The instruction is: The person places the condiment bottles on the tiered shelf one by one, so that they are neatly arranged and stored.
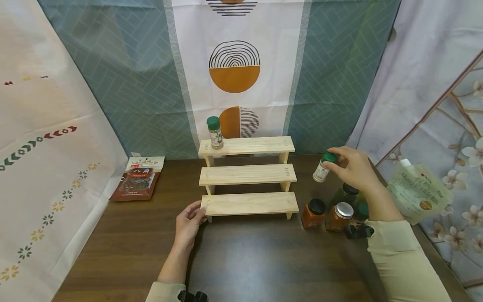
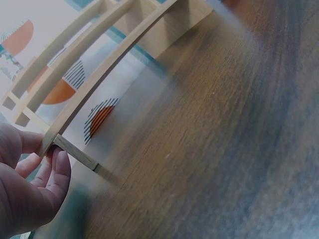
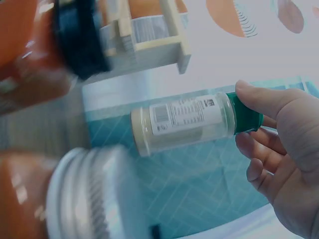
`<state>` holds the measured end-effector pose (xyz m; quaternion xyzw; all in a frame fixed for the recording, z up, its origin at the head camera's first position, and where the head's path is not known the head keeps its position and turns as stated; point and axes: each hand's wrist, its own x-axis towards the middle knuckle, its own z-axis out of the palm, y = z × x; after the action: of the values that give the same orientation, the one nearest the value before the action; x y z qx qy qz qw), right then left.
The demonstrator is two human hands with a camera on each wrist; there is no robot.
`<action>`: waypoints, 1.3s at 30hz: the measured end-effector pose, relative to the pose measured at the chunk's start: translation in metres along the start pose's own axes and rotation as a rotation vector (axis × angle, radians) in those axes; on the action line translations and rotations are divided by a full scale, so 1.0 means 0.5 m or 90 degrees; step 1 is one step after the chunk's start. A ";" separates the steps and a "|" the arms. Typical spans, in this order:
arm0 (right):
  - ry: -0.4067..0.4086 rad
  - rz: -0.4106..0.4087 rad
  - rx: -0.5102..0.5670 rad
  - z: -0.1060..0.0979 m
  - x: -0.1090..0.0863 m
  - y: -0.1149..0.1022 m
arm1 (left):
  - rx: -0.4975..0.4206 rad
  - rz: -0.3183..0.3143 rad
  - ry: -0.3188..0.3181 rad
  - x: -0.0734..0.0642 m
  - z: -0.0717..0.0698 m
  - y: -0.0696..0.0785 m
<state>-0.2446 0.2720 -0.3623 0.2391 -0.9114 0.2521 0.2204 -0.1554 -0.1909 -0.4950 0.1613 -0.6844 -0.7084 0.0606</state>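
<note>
A three-step wooden rack stands on the brown table, and my left hand pinches the left end of its lowest step. The left wrist view shows that thumb and fingers around the board's end. My right hand holds a spice jar by its green cap, tilted and raised to the right of the rack. In the right wrist view the jar is clear, with a white label and pale powder inside. Another green-capped spice jar stands at the left end of the top step.
Below my right hand stand a black-lidded jar, a silver-lidded jar and darker jars partly hidden by the arm. A pale green spouted pouch is at the right edge. A brown spice packet lies at left; a patterned cloth hangs behind.
</note>
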 end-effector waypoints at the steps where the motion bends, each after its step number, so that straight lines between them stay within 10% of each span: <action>1: 0.004 0.001 0.002 -0.003 0.005 -0.004 | 0.002 0.000 0.001 0.000 0.000 -0.001; 39: 0.121 -0.078 0.137 0.090 0.190 -0.167 | 0.003 0.006 0.010 0.001 0.002 -0.004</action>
<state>-0.2866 0.1524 -0.3178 0.2912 -0.8380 0.3559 0.2939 -0.1557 -0.1900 -0.4973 0.1633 -0.6863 -0.7054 0.0690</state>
